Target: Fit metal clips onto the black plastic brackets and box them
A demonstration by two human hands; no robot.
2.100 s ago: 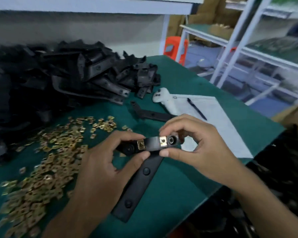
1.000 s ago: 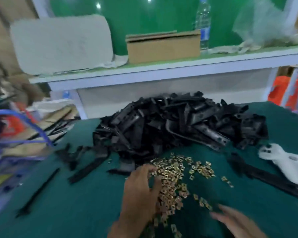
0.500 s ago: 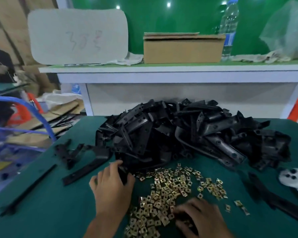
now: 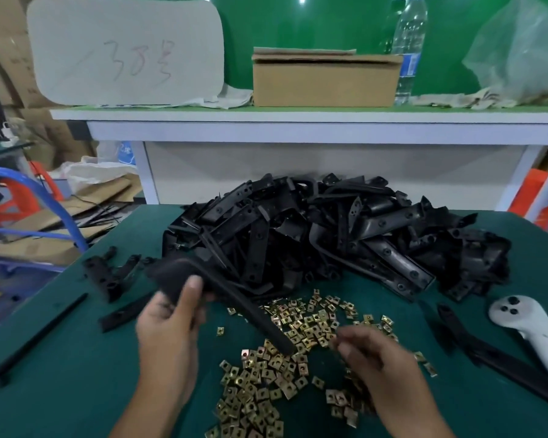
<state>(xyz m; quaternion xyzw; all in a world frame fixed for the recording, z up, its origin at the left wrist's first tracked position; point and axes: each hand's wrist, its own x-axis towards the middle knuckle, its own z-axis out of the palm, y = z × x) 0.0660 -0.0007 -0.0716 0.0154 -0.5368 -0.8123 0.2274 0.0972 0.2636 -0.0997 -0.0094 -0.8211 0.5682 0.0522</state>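
Over clips (image 4: pixel 276 368), bracket (image 4: pixel 234 298) in left hand (image 4: pixel 168 324)

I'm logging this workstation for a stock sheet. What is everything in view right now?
bracket pile: many, black, back of the green table
held bracket: one, black, L-shaped, in the left hand
loose brackets: a few, black, left of the pile
long black strip: one, right side of the table
metal clips: many, brass-coloured, scattered in front of the pile
controller: one, white, right edge of the table
cardboard box: one, brown, on the white shelf
water bottle: one, clear, right of the box
board: one, grey, with writing, on the shelf
plastic bag: one, clear, shelf right
left hand: gripping the bracket
right hand: blurred, over the clips
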